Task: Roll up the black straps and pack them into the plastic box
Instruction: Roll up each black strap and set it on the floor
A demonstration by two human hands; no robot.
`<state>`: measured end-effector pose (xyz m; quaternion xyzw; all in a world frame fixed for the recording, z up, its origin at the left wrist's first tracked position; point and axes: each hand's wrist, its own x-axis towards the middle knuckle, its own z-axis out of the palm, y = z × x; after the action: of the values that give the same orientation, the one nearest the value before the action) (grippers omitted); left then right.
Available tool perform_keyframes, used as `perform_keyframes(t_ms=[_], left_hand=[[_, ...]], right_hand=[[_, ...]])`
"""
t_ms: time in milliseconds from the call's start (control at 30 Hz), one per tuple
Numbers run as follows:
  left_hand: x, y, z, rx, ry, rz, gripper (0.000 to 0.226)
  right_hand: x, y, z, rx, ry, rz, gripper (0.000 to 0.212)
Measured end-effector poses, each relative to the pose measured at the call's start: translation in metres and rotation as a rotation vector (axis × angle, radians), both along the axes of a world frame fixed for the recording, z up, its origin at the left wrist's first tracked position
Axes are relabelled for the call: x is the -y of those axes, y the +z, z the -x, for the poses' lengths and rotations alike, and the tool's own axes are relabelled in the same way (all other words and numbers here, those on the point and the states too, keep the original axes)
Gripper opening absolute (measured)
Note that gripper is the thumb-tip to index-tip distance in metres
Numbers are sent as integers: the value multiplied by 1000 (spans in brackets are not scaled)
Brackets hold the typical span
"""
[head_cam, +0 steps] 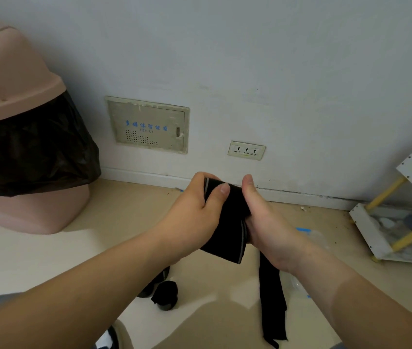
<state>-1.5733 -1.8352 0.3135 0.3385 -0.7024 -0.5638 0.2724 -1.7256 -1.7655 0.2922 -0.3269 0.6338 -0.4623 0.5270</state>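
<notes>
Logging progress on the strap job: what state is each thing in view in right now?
Black strap with grey edge stripes: partly rolled, tail hanging down.
Left hand: grip closed on the strap.
Right hand: grip closed on the strap.
Rolled black strap on the floor: wound up, lying loose.
Pink swing-lid bin: lid closed, black liner fitted.

A single wide-angle camera on the person's head looks forward and down. It faces a white wall [275, 59] across the floor [212, 285], with both forearms reaching in close from the near edge. No second view shares the scene.
</notes>
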Motion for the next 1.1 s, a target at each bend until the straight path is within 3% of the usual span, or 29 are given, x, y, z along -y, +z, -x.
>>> perform_keyframes(t_ms=[200, 300, 400, 533, 733, 867, 967, 1100], left_hand=[[10, 4, -4, -67, -42, 76, 12], [10, 5, -5, -108, -38, -110, 15], [9, 8, -4, -101, 14, -348, 24], [11, 6, -3, -55, -19, -450, 40], [13, 6, 0, -87, 22, -333, 23], [16, 5, -1, -126, 8, -288, 20], [16, 9, -6, -129, -31, -239, 27], [15, 3, -4, -163, 78, -360, 44]], right_hand=[[-3, 16, -3, 102, -28, 113, 58], [-3, 17, -2, 115, -118, 183, 51], [-4, 13, -2, 15, -117, 274, 25], [-4, 11, -4, -8, -77, 364, 35], [-5, 18, 0, 117, -82, 319, 47], [-4, 24, -1, 238, -16, 167, 50], [-4, 24, -1, 213, 15, 65, 59], [-3, 22, -1, 223, -82, 154, 49]])
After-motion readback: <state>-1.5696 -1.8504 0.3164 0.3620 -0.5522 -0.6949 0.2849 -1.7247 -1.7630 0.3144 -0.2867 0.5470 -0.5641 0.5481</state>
